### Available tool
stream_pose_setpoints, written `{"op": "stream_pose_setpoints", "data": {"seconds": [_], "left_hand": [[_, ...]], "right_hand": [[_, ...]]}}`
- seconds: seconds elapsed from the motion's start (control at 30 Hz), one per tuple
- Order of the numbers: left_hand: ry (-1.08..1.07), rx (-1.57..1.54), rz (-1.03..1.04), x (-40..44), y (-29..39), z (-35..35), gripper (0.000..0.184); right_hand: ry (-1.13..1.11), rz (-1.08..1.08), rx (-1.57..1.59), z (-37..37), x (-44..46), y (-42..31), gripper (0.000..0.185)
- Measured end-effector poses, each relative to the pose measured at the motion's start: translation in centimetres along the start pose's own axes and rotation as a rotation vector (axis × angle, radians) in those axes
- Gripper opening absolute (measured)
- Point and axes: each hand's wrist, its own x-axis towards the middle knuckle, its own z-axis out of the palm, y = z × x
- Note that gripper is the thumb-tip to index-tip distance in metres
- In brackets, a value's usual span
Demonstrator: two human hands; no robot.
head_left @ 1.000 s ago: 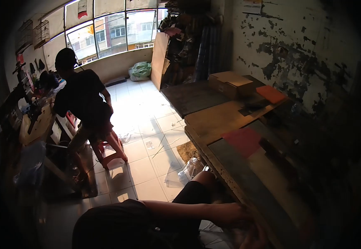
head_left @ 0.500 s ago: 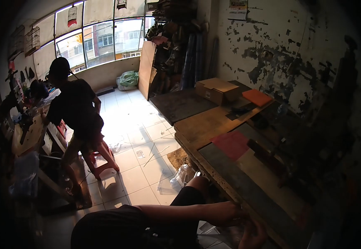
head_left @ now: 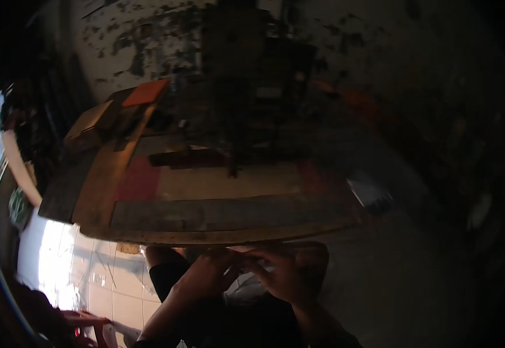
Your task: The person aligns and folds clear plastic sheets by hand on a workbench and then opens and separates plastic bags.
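Note:
My left hand [head_left: 209, 271] and my right hand [head_left: 281, 271] meet above my lap, just below the front edge of the worktable [head_left: 217, 236]. Their fingers are bent toward each other and touch or nearly touch. Whatever lies between the fingertips is too dark and blurred to make out. On the table behind them lies a pale sheet [head_left: 229, 181] with a red piece [head_left: 139, 180] at its left end. A dark machine [head_left: 238, 87] rises over the middle of the table.
A cardboard box [head_left: 90, 124] and an orange item [head_left: 146, 93] sit at the table's back left. A clear, shiny item [head_left: 371, 194] is at its right end. A red stool [head_left: 90, 320] stands on the tiled floor [head_left: 101, 278] at lower left.
The view has swung right, so the table and machine are now in front and the co-worker has slid to the lower left edge. Both my hands now show mid-frame.

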Motion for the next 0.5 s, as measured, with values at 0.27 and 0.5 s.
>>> {"op": "stream_pose_setpoints", "data": {"seconds": [0.27, 0.5], "left_hand": [[-0.045, 0.057, 0.061, 1.0, -0.6, 1.6, 0.015], [-0.019, 0.048, 0.065, 1.2, -0.7, 1.2, 0.013]], "right_hand": [[0.067, 0.047, 0.123, 0.0, -1.1, 1.5, 0.022], [0.089, -0.122, -0.040, -0.3, -0.5, 1.4, 0.021]]}}
